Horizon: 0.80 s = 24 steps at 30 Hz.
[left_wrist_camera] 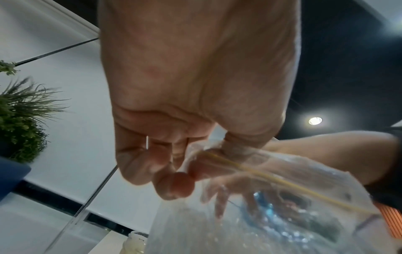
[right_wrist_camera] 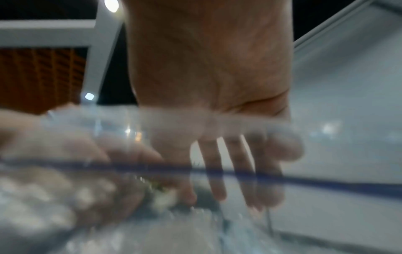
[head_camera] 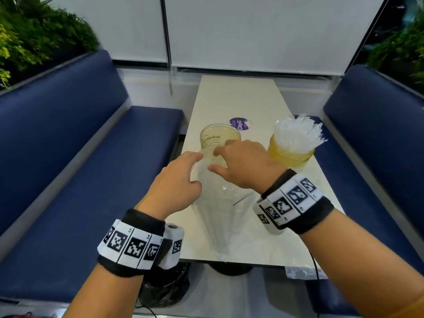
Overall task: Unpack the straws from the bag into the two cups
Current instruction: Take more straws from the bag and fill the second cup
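A clear plastic bag (head_camera: 220, 216) lies lengthwise on the pale table (head_camera: 231, 97), its mouth pointing at the cups. My left hand (head_camera: 197, 171) pinches the left edge of the mouth between thumb and fingers (left_wrist_camera: 174, 187). My right hand (head_camera: 214, 160) is at the mouth with its fingers (right_wrist_camera: 217, 180) straight and spread, seen through the plastic film. The left cup (head_camera: 220, 136), clear and yellowish, stands just beyond the hands and looks empty. The right cup (head_camera: 291, 154) holds a thick bunch of wrapped straws (head_camera: 296, 131). I cannot make out straws inside the bag.
Blue padded benches flank the table on the left (head_camera: 68, 157) and right (head_camera: 367, 138). A purple round sticker (head_camera: 238, 123) lies behind the cups. A scrap of clear plastic (head_camera: 302, 273) hangs off the near right corner. A black bin (head_camera: 165, 288) stands under the near edge.
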{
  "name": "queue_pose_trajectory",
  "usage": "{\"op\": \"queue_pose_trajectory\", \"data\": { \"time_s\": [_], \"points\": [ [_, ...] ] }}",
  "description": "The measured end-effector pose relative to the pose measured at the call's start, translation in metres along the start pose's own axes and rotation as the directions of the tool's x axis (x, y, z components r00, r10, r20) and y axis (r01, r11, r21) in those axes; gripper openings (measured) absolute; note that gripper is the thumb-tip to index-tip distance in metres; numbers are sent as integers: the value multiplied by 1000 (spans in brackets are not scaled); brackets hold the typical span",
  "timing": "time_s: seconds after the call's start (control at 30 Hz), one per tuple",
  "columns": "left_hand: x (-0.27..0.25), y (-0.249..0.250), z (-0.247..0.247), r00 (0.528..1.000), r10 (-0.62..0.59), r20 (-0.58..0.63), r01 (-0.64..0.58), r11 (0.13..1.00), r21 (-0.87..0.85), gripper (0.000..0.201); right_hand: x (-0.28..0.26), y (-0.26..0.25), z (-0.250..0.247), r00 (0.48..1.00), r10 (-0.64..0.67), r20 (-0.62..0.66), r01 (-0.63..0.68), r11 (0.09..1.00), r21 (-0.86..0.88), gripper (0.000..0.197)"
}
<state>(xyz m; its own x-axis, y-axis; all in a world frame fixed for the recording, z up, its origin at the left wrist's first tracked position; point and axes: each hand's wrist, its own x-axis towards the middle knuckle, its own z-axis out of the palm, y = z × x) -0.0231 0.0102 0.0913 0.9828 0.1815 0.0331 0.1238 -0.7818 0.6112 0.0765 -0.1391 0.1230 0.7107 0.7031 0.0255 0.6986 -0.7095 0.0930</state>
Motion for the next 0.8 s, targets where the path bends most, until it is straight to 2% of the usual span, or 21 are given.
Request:
{"op": "queue_pose_trajectory", "data": {
  "time_s": [0.07, 0.13, 0.23, 0.37, 0.53, 0.63, 0.73, 0.8],
  "points": [
    [0, -3, 2, 1000, 6, -15, -6, 1000, -19, 67, 9, -3, 11, 997, -4, 83, 12, 996, -91, 55],
    [1, -6, 4, 999, 8, -49, -9, 999, -31, 66, 14, -5, 22, 996, -18, 83, 27, 993, -112, 51],
    [1, -11, 8, 993, 8, -116, -11, 1000, -25, 60, 15, -5, 29, 999, -51, 18, 52, 995, -80, 43],
    [4, -12, 14, 981, 19, -195, -20, 1000, -4, 56, 18, -4, 23, 997, -73, -35, 72, 997, -22, 42],
    [11, -6, 22, 977, 1, -213, 2, 1000, 14, 80, 19, -3, 4, 983, -140, -118, 142, 990, 9, 32],
    [16, 1, 31, 974, -56, -218, 52, 998, -25, 86, 25, -6, -11, 958, -219, -184, 213, 976, -56, 24],
    [22, 9, 41, 956, -112, -271, 90, 992, -94, 77, 29, -10, -22, 928, -252, -274, 263, 965, 5, 27],
    [26, 13, 45, 933, -146, -330, 76, 973, -216, 76, 31, -12, -23, 911, -259, -320, 281, 960, 22, 29]
  ]
}}
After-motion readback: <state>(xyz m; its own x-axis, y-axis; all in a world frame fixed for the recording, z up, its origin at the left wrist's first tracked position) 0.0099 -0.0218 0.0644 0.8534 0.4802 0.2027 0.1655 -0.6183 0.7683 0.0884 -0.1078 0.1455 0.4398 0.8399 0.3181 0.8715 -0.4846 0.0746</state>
